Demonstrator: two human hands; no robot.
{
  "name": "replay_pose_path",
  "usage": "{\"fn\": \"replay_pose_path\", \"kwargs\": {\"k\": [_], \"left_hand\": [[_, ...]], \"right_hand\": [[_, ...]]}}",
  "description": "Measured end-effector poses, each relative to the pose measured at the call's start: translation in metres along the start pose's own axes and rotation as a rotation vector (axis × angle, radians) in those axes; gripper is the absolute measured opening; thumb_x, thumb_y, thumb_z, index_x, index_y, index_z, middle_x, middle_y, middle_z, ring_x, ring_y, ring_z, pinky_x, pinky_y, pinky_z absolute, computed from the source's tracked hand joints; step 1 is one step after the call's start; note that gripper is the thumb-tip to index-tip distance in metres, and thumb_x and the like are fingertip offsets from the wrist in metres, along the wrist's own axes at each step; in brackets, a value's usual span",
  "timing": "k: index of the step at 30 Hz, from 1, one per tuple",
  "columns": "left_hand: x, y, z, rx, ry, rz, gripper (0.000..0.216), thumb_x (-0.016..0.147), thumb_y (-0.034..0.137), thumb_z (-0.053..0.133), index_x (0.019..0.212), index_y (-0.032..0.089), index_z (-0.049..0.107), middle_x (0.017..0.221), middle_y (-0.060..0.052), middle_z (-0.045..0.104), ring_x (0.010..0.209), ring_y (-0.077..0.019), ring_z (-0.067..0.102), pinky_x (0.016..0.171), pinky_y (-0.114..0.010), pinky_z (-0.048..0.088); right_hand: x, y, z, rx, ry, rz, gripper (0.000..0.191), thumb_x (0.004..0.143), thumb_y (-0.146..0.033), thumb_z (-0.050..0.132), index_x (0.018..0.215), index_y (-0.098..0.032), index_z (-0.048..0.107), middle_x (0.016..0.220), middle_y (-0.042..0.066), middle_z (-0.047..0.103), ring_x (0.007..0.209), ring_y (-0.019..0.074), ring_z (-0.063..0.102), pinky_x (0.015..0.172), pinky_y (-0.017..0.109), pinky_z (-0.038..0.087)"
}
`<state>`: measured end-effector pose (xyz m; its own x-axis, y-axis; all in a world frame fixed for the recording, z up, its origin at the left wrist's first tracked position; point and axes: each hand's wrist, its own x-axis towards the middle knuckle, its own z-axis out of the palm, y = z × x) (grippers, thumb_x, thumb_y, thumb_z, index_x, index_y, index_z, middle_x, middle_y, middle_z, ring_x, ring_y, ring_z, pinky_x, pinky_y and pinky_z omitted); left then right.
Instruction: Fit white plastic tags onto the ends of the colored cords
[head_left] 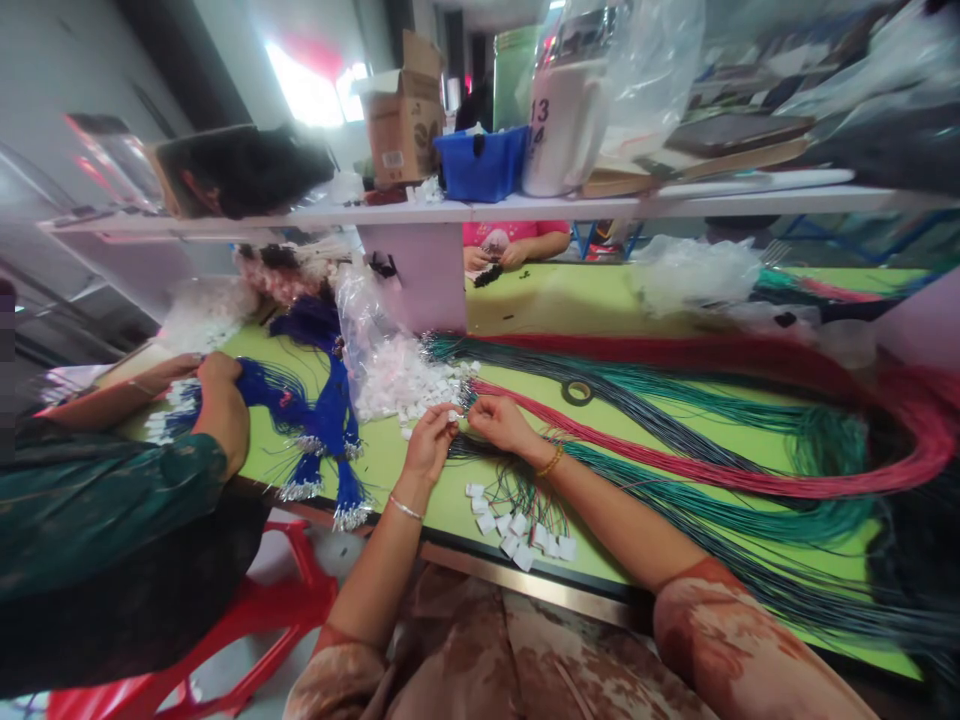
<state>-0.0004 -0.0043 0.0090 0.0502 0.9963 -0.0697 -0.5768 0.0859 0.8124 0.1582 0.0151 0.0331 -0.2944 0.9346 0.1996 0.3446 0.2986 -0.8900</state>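
My left hand (431, 440) is pinched on a small white connector (453, 415) just above the green table (390, 455). My right hand (499, 420) is closed beside it, fingertips pinching thin wires that lead into the dark green wire bundle (675, 470). The two hands nearly touch. Below them lies a cluster of finished white connectors with short wires (521, 525). A heap of loose white connectors (405, 385) sits just behind my left hand.
A red wire bundle (750, 480) loops across the table's right side. At the left, a person in a dark green sleeve (112, 490) handles blue wires (322, 410). Another person in pink (510, 245) works across the table under a cluttered shelf (465, 212). A tape roll (577, 392) lies mid-table.
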Motion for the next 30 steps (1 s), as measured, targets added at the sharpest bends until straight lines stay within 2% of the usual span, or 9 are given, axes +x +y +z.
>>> {"fn": "replay_pose_path", "kwargs": {"k": [5,18,23,27,30], "left_hand": [[0.000,-0.002,0.000,0.025,0.003,0.010,0.021,0.070,0.025,0.075,0.088,0.014,0.069,0.090,-0.006,0.068,0.072,-0.0099,0.058,0.067,-0.022,0.044],[-0.004,0.001,0.005,0.077,0.036,-0.002,0.028,0.067,0.025,0.077,0.092,0.013,0.072,0.091,-0.007,0.070,0.067,-0.0089,0.055,0.067,-0.023,0.044],[-0.005,-0.008,0.007,0.212,0.072,0.038,0.032,0.063,0.028,0.080,0.091,0.015,0.074,0.080,-0.004,0.069,0.063,-0.0084,0.052,0.063,-0.022,0.043],[-0.004,-0.013,0.010,0.181,0.134,0.076,0.033,0.061,0.030,0.081,0.090,0.015,0.073,0.076,-0.002,0.068,0.060,-0.0069,0.050,0.061,-0.021,0.041],[-0.004,-0.014,0.010,0.199,0.124,0.084,0.031,0.062,0.028,0.079,0.089,0.015,0.073,0.075,-0.001,0.067,0.060,-0.0075,0.050,0.061,-0.021,0.041]], "right_hand": [[0.000,0.004,-0.002,-0.050,-0.008,-0.019,0.018,0.071,-0.029,0.048,0.060,-0.015,0.054,0.056,-0.003,0.046,0.053,0.0079,0.035,0.051,0.021,0.027],[0.000,0.008,-0.003,0.002,-0.017,-0.010,0.017,0.070,-0.028,0.050,0.060,-0.015,0.055,0.056,-0.003,0.049,0.053,0.0078,0.036,0.052,0.021,0.029],[0.001,0.010,0.000,-0.008,0.009,0.017,0.021,0.071,-0.032,0.050,0.061,-0.015,0.055,0.057,-0.002,0.049,0.054,0.0085,0.038,0.053,0.021,0.029],[-0.001,0.015,0.008,-0.009,0.017,0.008,0.023,0.075,-0.035,0.050,0.063,-0.015,0.054,0.057,-0.002,0.050,0.054,0.0086,0.039,0.053,0.021,0.029],[-0.003,0.018,0.013,-0.015,0.021,0.034,0.023,0.077,-0.035,0.052,0.065,-0.016,0.054,0.056,-0.003,0.049,0.052,0.0087,0.037,0.052,0.022,0.028]]}}
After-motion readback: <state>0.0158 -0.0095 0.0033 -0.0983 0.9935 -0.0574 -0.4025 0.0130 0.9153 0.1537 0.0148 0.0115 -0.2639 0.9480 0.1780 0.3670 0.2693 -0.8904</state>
